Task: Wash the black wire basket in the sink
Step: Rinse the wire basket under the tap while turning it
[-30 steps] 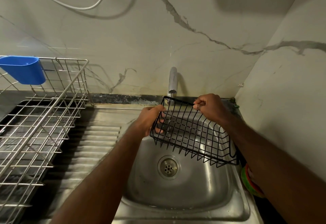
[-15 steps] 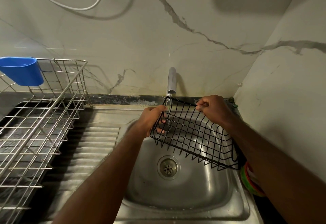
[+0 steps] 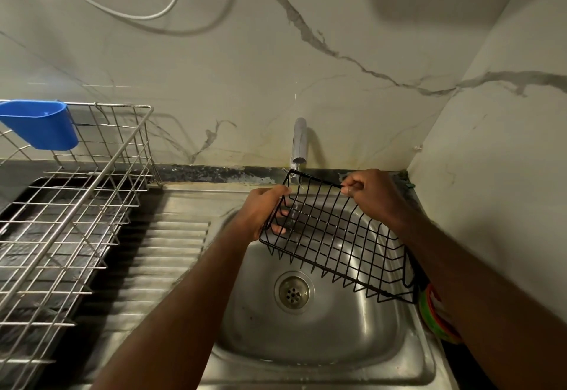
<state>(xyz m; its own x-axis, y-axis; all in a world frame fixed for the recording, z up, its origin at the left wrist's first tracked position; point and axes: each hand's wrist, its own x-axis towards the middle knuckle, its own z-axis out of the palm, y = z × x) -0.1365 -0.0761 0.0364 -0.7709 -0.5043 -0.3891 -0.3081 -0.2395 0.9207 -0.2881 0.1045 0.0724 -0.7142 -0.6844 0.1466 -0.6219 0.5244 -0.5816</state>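
Observation:
The black wire basket point(image 3: 334, 236) hangs tilted above the steel sink point(image 3: 310, 337), its left end under the tap point(image 3: 299, 141). My left hand point(image 3: 260, 213) grips the basket's left short end, fingers curled through the wires. My right hand point(image 3: 372, 198) pinches the far top rim. A thin stream of water seems to fall from the spout through the basket's left end. The drain point(image 3: 292, 291) lies below the basket.
A steel wire dish rack point(image 3: 61, 224) with a blue plastic cup point(image 3: 40, 124) stands on the left over a dark tray. A ribbed drainboard point(image 3: 159, 254) lies between rack and sink. Marble walls close the back and right. Green and orange items point(image 3: 435, 319) sit beside the sink's right edge.
The basket and both hands have stayed almost in place under the tap. The basket's tilt has shifted only slightly.

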